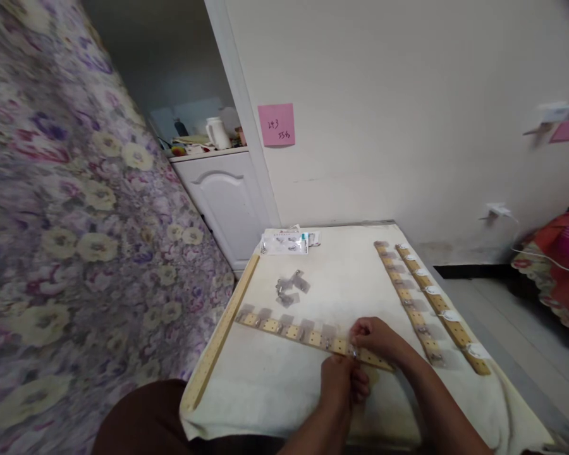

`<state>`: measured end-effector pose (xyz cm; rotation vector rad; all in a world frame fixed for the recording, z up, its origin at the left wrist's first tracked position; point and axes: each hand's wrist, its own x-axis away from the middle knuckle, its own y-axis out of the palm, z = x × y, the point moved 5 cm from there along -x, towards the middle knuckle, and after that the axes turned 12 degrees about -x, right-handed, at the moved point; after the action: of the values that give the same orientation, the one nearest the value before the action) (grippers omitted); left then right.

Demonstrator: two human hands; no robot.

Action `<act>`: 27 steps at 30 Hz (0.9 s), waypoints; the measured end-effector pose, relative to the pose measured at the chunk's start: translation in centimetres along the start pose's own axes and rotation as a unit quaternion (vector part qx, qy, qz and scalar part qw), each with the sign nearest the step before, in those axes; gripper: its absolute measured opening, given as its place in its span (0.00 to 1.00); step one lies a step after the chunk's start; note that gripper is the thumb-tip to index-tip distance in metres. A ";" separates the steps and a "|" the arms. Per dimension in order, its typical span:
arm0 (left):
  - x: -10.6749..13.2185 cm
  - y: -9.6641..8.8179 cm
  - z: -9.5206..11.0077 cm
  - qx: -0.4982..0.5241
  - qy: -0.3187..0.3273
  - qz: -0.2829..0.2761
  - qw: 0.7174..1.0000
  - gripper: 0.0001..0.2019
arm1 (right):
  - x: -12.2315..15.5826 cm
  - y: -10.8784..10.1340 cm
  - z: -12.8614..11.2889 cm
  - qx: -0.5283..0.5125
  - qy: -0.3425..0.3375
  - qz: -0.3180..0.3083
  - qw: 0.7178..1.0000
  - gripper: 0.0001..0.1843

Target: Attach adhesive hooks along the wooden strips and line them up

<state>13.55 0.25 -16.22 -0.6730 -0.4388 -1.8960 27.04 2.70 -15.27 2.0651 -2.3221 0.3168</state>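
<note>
A wooden strip (294, 332) with holes lies across a small table (284, 379) covered in white cloth. Several small clear bags are clipped along it. My right hand (377, 338) rests on the strip's right part, fingers pinched together on a small clip or bag. My left hand (339, 376) is just below it, fingers curled and pinched at the same spot on the strip. What exactly the fingertips hold is too small to make out.
Two more wooden strips (431, 303) with clipped bags and white tags lie on the table's right side. A loose pile of small bags (291, 287) sits mid-table, a packet (284, 243) at the far edge, a plain strip (222, 328) along the left edge. A flowered cloth (76, 221) hangs left.
</note>
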 end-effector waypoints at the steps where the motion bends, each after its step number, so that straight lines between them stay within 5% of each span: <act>1: -0.1 0.0 0.0 0.000 0.001 0.001 1.000 0.09 | -0.1 0.0 0.1 -0.003 0.001 -0.001 1.000 0.05; 27: -0.5 -0.1 -0.4 0.009 0.020 0.010 1.000 0.10 | -0.4 0.1 0.7 -0.023 -0.006 -0.012 1.000 0.07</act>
<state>13.50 0.38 -16.87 -0.6248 -0.4228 -1.8808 27.08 2.95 -16.00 2.0784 -2.2865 0.2470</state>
